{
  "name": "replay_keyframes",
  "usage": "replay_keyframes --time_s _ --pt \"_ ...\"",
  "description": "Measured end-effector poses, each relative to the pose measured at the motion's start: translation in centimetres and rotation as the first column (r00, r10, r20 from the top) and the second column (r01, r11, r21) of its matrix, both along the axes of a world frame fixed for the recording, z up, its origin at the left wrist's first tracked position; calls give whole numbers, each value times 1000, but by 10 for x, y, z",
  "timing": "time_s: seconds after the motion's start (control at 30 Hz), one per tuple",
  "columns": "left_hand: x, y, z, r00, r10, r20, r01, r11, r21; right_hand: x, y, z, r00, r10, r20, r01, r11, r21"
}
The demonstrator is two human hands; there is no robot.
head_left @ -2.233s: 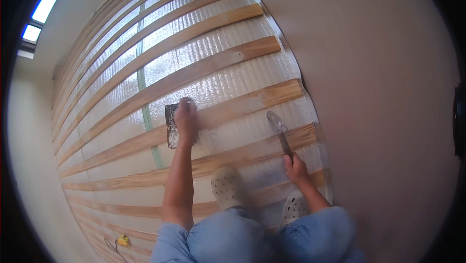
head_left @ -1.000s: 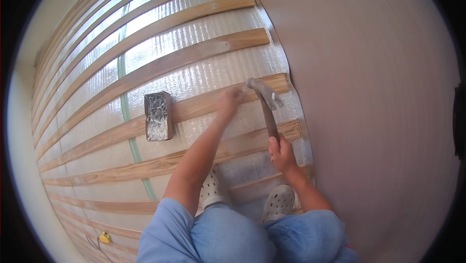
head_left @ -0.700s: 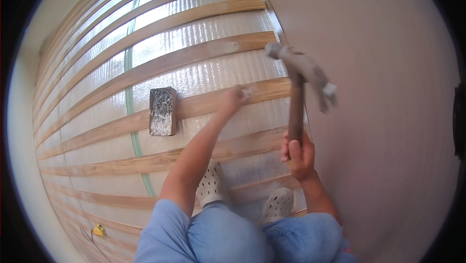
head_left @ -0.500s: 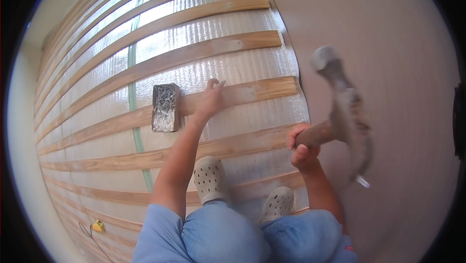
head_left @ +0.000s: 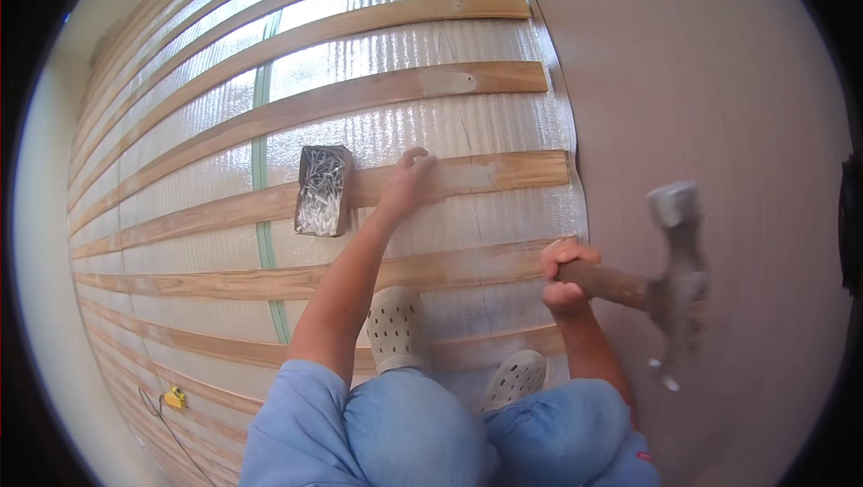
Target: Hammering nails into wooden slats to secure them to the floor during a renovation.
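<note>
2 hands (head_left: 406, 188) (right grips 1 hammer (head_left: 671, 295)) | 1 fastener box (head_left: 345, 198) | 2 clogs (head_left: 395, 325)

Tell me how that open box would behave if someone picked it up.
The box is probably heavy for its size, being filled with metal-looking fasteners. Open-topped, it could spill if tipped. It looks like thin cardboard, so it might flex.

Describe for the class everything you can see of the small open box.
The open box is rectangular, brown and looks like cardboard, its top uncovered. Thin grey metal-looking fasteners lie jumbled in its far part; white pieces, perhaps plastic, fill the near part. It sits across a wooden slat, its far and near ends reaching past the slat's edges over silvery sheeting. The left hand is to its right, not touching it.
</note>
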State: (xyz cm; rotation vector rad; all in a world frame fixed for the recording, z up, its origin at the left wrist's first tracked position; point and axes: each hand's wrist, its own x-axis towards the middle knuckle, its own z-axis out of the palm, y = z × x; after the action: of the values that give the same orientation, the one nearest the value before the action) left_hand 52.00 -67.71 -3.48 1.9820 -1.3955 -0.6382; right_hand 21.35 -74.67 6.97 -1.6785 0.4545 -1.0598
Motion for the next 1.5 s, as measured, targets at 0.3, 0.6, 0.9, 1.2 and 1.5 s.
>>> replay_keyframes --time_s 0.3,0.6,0.9,1.2,1.5 --pt "-3 6 0 1000 3 22 -3 1000 5 4 17 26 952 27 -303 80 939 335" --pt "0 6 0 1000 24 -5 -24 999 23 -18 13 -55 617 193 -763 204 897 392" --pt "-3 -3 -2 1000 23 -13 -23 999 -25 -43 24 -104 799 -230 -556 136 969 -206" --pt "-1 -1 3 1000 19 13 -19 1000 3 -14 28 -36 981 -171 96 140 953 269" --pt "-6 -4 13 1000 24 -4 -24 1000 3 -12 31 -26 944 90 -317 59 901 430"
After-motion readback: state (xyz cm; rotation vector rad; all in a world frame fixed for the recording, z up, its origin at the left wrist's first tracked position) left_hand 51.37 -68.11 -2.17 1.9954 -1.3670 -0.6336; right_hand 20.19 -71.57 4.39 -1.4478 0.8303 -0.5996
